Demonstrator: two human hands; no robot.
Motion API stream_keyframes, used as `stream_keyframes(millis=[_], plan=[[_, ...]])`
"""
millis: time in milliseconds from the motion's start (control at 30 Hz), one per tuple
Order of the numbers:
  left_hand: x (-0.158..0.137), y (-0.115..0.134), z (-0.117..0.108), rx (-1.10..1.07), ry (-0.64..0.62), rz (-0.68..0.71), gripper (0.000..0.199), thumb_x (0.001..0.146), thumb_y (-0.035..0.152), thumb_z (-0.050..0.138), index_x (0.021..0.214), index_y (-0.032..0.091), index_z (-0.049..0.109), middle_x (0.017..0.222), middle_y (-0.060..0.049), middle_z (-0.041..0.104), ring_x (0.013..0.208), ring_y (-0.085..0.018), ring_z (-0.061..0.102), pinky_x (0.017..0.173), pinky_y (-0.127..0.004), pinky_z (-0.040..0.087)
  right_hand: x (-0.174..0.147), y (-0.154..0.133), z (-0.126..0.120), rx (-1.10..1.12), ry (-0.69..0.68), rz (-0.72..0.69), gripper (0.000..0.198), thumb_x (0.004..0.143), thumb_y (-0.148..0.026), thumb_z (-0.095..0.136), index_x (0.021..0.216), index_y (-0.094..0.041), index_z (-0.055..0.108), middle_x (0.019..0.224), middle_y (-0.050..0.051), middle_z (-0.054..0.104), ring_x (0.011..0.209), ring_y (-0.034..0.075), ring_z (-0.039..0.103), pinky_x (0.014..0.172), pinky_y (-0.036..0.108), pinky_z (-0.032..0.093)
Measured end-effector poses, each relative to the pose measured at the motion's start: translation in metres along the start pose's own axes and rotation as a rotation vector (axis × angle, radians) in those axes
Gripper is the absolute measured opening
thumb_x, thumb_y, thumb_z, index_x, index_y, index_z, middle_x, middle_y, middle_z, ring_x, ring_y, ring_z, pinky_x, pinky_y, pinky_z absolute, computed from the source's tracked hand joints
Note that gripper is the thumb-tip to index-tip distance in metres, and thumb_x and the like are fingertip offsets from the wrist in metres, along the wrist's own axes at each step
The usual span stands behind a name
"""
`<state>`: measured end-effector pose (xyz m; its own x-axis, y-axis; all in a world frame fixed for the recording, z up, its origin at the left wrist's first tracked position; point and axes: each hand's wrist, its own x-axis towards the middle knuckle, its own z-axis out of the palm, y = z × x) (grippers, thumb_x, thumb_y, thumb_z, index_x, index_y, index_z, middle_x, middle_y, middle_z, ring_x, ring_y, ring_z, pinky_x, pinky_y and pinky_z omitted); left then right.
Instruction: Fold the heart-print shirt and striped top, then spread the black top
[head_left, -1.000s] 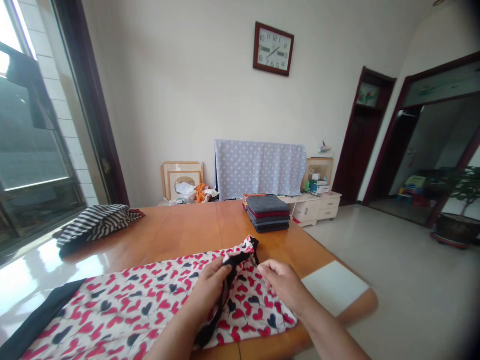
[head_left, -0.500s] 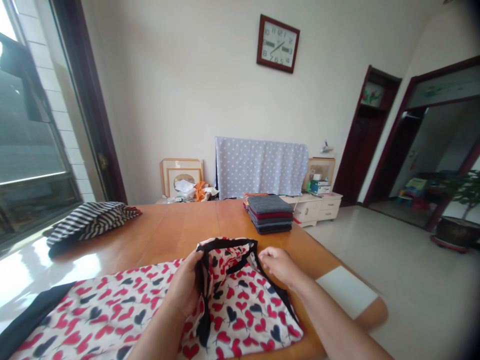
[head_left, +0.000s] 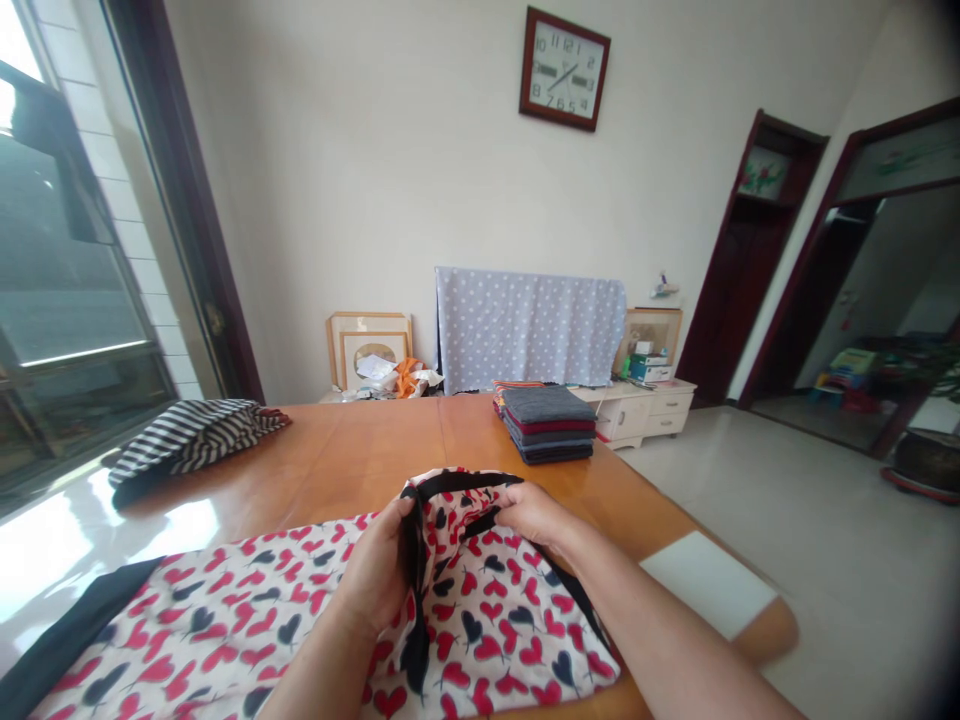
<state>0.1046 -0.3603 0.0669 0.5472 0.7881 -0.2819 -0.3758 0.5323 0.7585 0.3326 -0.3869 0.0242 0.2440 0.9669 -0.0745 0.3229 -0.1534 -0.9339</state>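
A white garment (head_left: 277,590) printed with red and black hearts and edged in black lies across the near side of the table. Its black-trimmed opening is raised and gapes between my hands. My left hand (head_left: 386,560) is closed on the left side of that opening, the thumb over the black trim. At the right side of the opening, my right hand (head_left: 536,515) pinches the trimmed edge; its fingertips are partly inside and hidden by cloth.
The wooden table (head_left: 360,440) carries a stack of folded clothes (head_left: 547,425) at the back and a striped garment (head_left: 195,440) at the far left. A pale sheet (head_left: 709,582) lies by the right edge. Behind stands a white cabinet (head_left: 649,415).
My right hand has moved left and taken hold of the garment's trimmed edge. My left hand keeps its grip. The whole view has shifted slightly.
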Motion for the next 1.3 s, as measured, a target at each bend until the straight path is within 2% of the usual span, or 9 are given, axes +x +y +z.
stream_keyframes(millis=[133,300,467,600,767,900,1033,1167,1300], plan=[[-0.001,-0.002,0.0,-0.012,-0.085,0.009,0.05,0.09,0.04,0.054,0.131,0.012,0.064,0.103,-0.014,0.078,0.097,-0.032,0.074,0.093,-0.048,0.058,0.005,0.007,-0.001,-0.059,0.084,-0.009,0.013,0.072,-0.011,0.06,0.07,-0.017,0.072,0.048,-0.003,0.06,0.044,0.011,0.051,0.048,0.021,0.037],[-0.001,-0.005,-0.001,-0.003,-0.133,0.019,0.053,0.089,0.039,0.058,0.136,0.016,0.061,0.107,-0.013,0.077,0.099,-0.032,0.074,0.091,-0.047,0.059,0.007,0.012,-0.004,-0.178,0.123,0.048,0.003,0.073,-0.018,0.07,0.071,-0.02,0.07,0.048,-0.002,0.061,0.041,0.014,0.053,0.047,0.025,0.04],[-0.001,-0.006,-0.002,0.024,-0.173,0.031,0.053,0.089,0.043,0.058,0.136,0.017,0.062,0.114,-0.013,0.076,0.107,-0.033,0.071,0.096,-0.048,0.056,-0.001,0.0,-0.008,-0.164,0.171,0.046,0.02,0.085,-0.037,0.065,0.075,-0.019,0.065,0.057,0.001,0.066,0.044,0.015,0.057,0.046,0.024,0.04],[-0.006,-0.009,-0.001,0.201,-0.295,0.052,0.053,0.088,0.048,0.062,0.132,0.02,0.066,0.119,-0.013,0.074,0.118,-0.035,0.066,0.105,-0.051,0.049,-0.016,-0.014,-0.01,0.085,0.014,0.14,0.045,0.094,-0.059,0.05,0.085,-0.018,0.063,0.068,0.007,0.071,0.053,0.018,0.064,0.048,0.025,0.045],[-0.007,-0.014,-0.005,0.358,-0.427,0.148,0.049,0.092,0.055,0.057,0.126,0.022,0.07,0.133,-0.013,0.068,0.134,-0.032,0.054,0.117,-0.05,0.035,-0.039,-0.015,-0.014,0.373,-0.142,0.312,0.068,0.092,-0.077,0.036,0.092,-0.016,0.066,0.079,0.011,0.074,0.063,0.019,0.069,0.056,0.028,0.054],[0.004,-0.013,-0.012,0.358,-0.406,0.208,0.05,0.096,0.055,0.049,0.124,0.02,0.07,0.139,-0.012,0.064,0.135,-0.03,0.053,0.117,-0.048,0.033,-0.057,-0.007,-0.019,0.428,-0.15,0.323,0.056,0.091,-0.069,0.051,0.098,-0.016,0.066,0.087,0.012,0.075,0.069,0.019,0.07,0.057,0.027,0.055],[0.011,-0.013,-0.017,0.406,-0.323,0.2,0.051,0.096,0.057,0.046,0.122,0.019,0.069,0.135,-0.014,0.066,0.129,-0.029,0.058,0.112,-0.046,0.039,-0.074,-0.002,-0.02,0.324,-0.14,0.272,0.029,0.081,-0.04,0.073,0.096,-0.016,0.066,0.086,0.007,0.075,0.068,0.017,0.07,0.057,0.025,0.055],[0.012,-0.015,-0.02,0.395,-0.245,0.188,0.055,0.093,0.06,0.051,0.122,0.017,0.067,0.129,-0.016,0.068,0.123,-0.029,0.062,0.107,-0.045,0.044,-0.086,-0.002,-0.019,0.319,-0.106,0.237,0.018,0.073,-0.021,0.068,0.09,-0.017,0.063,0.077,0.002,0.072,0.063,0.017,0.069,0.053,0.025,0.055],[0.011,-0.016,-0.023,0.368,-0.106,0.221,0.054,0.085,0.061,0.065,0.114,0.015,0.069,0.12,-0.018,0.072,0.111,-0.029,0.068,0.098,-0.042,0.049,-0.095,-0.002,-0.019,0.38,-0.09,0.234,0.014,0.075,-0.022,0.065,0.088,-0.017,0.062,0.076,0.003,0.072,0.062,0.015,0.069,0.053,0.024,0.055]])
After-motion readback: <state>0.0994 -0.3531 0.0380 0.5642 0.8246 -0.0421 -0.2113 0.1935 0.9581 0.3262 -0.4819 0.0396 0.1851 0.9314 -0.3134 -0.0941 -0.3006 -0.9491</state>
